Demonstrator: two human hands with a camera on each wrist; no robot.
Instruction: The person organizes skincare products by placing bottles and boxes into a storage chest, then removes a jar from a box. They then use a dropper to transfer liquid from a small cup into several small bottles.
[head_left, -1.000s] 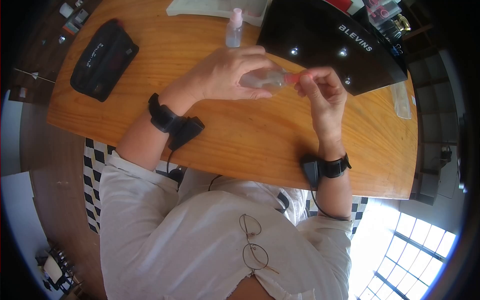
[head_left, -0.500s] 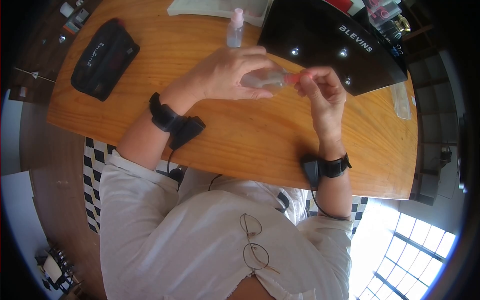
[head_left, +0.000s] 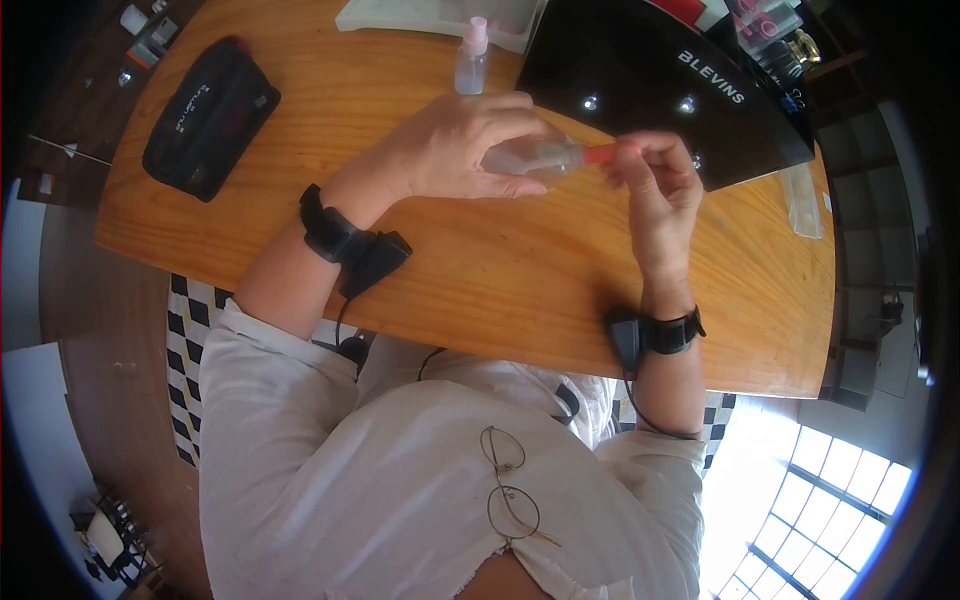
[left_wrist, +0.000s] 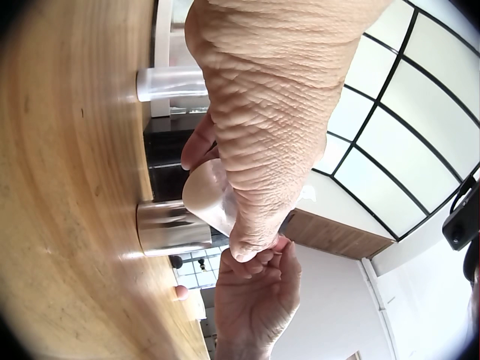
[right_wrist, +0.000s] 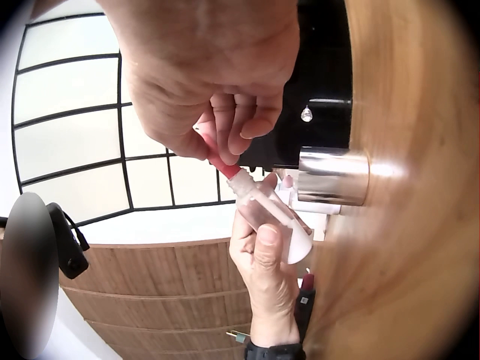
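Observation:
My left hand [head_left: 465, 150] holds a clear bottle [head_left: 530, 157] on its side above the table, fingers and thumb wrapped round its body. In the right wrist view the bottle [right_wrist: 281, 229] tilts, its threaded neck pointing up toward my right hand [right_wrist: 217, 97]. Between thumb and fingertips, my right hand pinches a slender red piece [head_left: 600, 154] that stands out of the neck. Its far end is hidden by the fingers. A second small bottle with a pale pink top [head_left: 470, 65] stands upright on the table, beyond my left hand.
A shiny metal cylinder [right_wrist: 334, 176] stands on the table below the hands. At the back right is a black BLEVINS box [head_left: 650, 90], with a white tray [head_left: 430, 20] beside it. A black pouch [head_left: 210, 120] lies left; a clear plastic piece [head_left: 802, 202] lies far right.
My right hand has moved slightly to the right, away from the bottle, and more of the red piece shows outside the neck. The left hand and bottle have stayed nearly still.

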